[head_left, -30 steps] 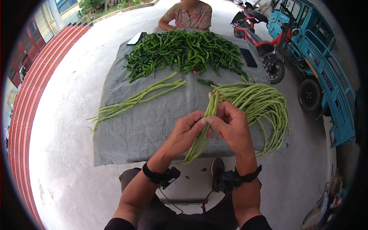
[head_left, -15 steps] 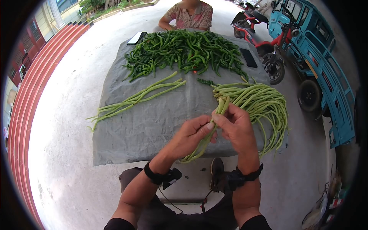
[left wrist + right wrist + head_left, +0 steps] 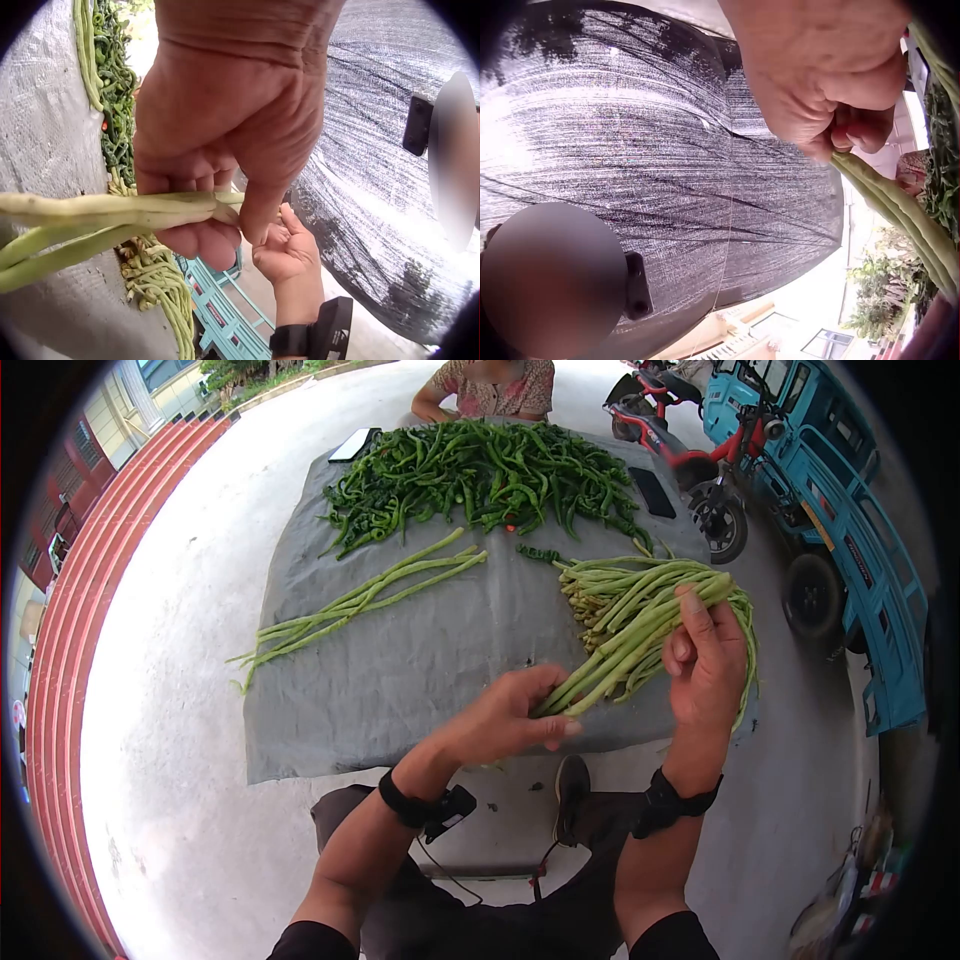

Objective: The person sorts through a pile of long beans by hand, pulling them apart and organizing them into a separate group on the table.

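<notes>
Several yardlong beans (image 3: 640, 630) stretch as a small bunch between my two hands in the head view. My left hand (image 3: 505, 715) holds their near-left end; in the left wrist view they run across its fingers (image 3: 202, 244), with the thumb at their tip. My right hand (image 3: 708, 660) pinches the other end between thumb and fingers, above the bean pile. That pile of yardlong beans (image 3: 590, 600) lies just behind the held bunch, partly hidden by it, its tails drooping toward the table's right edge. A few separate yardlong beans (image 3: 370, 595) lie on the left of the grey cloth.
The grey cloth (image 3: 330, 730) covers the table. A large heap of green chili peppers (image 3: 480, 475) fills its far side, with phones (image 3: 652, 492) at either end. A person (image 3: 490, 388) sits opposite. A red electric bike (image 3: 690, 460) and a blue cargo tricycle (image 3: 840, 540) stand at right.
My right hand has moved right and up with one end of the bunch, away from the left hand. The beans turned from near upright to slanting across the pile. The head view has shifted slightly.
</notes>
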